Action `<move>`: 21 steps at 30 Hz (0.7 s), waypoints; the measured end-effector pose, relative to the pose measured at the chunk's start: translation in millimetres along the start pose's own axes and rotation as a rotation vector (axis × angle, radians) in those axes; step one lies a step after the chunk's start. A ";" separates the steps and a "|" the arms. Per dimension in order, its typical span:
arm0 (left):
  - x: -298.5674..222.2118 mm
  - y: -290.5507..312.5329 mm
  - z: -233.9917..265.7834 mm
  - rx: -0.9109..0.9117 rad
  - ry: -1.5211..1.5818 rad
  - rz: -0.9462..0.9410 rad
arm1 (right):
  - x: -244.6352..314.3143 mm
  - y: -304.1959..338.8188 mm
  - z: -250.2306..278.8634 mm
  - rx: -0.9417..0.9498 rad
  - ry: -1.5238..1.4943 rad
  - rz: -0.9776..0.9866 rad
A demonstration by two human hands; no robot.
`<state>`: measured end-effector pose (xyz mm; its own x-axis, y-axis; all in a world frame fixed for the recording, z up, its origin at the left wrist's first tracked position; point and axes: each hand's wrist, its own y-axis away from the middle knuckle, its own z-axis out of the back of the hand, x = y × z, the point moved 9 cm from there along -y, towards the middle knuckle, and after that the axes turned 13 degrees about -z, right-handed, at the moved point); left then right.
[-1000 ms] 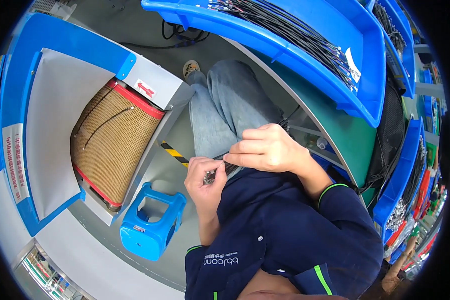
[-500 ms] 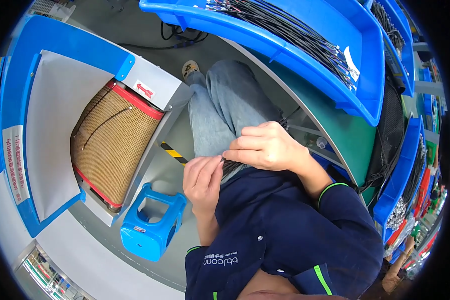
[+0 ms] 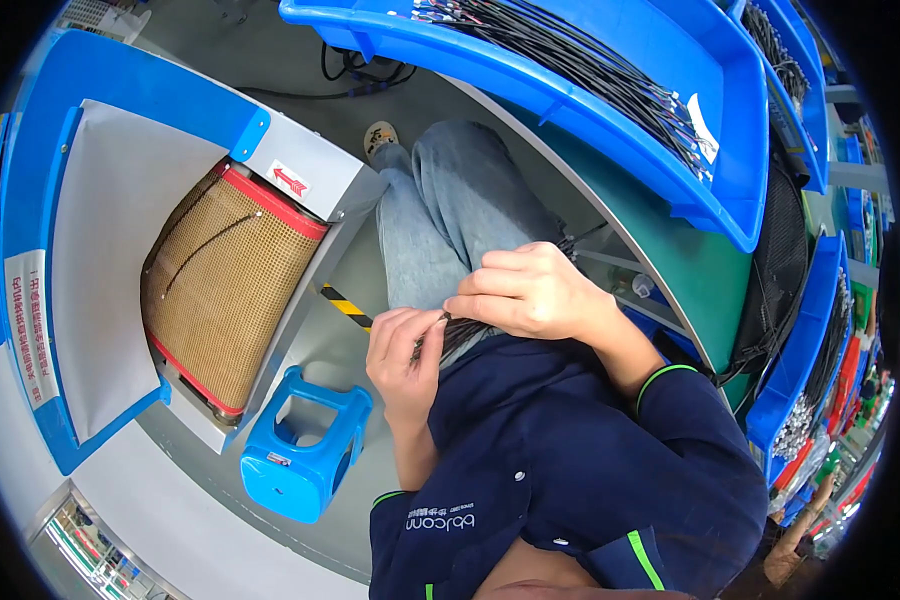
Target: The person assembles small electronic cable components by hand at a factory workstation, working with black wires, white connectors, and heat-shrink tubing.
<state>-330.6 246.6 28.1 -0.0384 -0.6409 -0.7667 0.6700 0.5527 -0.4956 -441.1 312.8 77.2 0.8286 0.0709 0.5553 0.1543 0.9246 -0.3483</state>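
Over my lap, my two hands meet at their fingertips. My left hand [image 3: 405, 360] has its fingers curled, with thumb and forefinger at a small dark cable end. My right hand [image 3: 535, 292] pinches the same spot from the other side. A bundle of thin black cables [image 3: 462, 333] lies below my right hand against my jeans, partly hidden by the fingers. What exactly sits between the fingertips is too small to make out fully.
Left of me stands a blue and white machine with a brown mesh conveyor belt [image 3: 225, 290], carrying thin black cables [image 3: 210, 252]. A blue stool [image 3: 305, 445] is on the floor. Blue trays [image 3: 570, 95] of black cables rest on the green bench [image 3: 705, 290] to my right.
My left thumb and fingers have shifted slightly, with a little more gap between them. The cables on the belt have crept slightly left. My right hand is almost unchanged.
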 end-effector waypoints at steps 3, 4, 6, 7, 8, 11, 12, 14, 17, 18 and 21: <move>-5.8 -1.4 1.0 0.012 -0.101 -0.076 | -1.2 -1.2 -0.9 0.013 0.005 -0.014; -7.4 -2.1 0.3 0.024 -0.138 -0.107 | -1.9 -0.9 -1.4 0.018 0.014 -0.018; -9.0 -2.4 -1.5 0.037 -0.174 -0.138 | -2.0 -0.3 -2.4 0.014 0.025 -0.016; -9.4 -2.5 -2.2 0.041 -0.191 -0.144 | -1.8 -0.2 -2.8 0.010 0.034 -0.012; -9.8 -2.4 -2.7 0.044 -0.208 -0.150 | -2.1 0.0 -3.0 0.010 0.034 -0.012; -9.0 -1.6 -3.2 0.042 -0.218 -0.150 | -2.2 0.6 -3.4 0.005 0.045 -0.002; -8.7 -1.8 -3.6 0.042 -0.218 -0.150 | -2.9 0.8 -4.3 0.006 0.038 -0.007; -8.2 -2.6 -3.8 0.040 -0.202 -0.143 | -3.1 0.9 -4.5 0.007 0.032 -0.012; -7.4 -1.6 -3.3 0.041 -0.181 -0.148 | -2.1 1.3 -5.8 0.014 0.035 -0.005; -7.2 -1.5 -3.2 0.041 -0.181 -0.147 | -1.0 1.5 -5.4 0.004 0.040 0.002; -8.2 -1.0 -2.3 0.026 -0.152 -0.156 | 1.5 1.8 -5.1 0.001 0.052 0.019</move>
<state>-332.6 252.6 33.9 -0.0323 -0.7912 -0.6107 0.6840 0.4280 -0.5907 -436.9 312.6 73.5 0.8583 0.0691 0.5085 0.1378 0.9235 -0.3581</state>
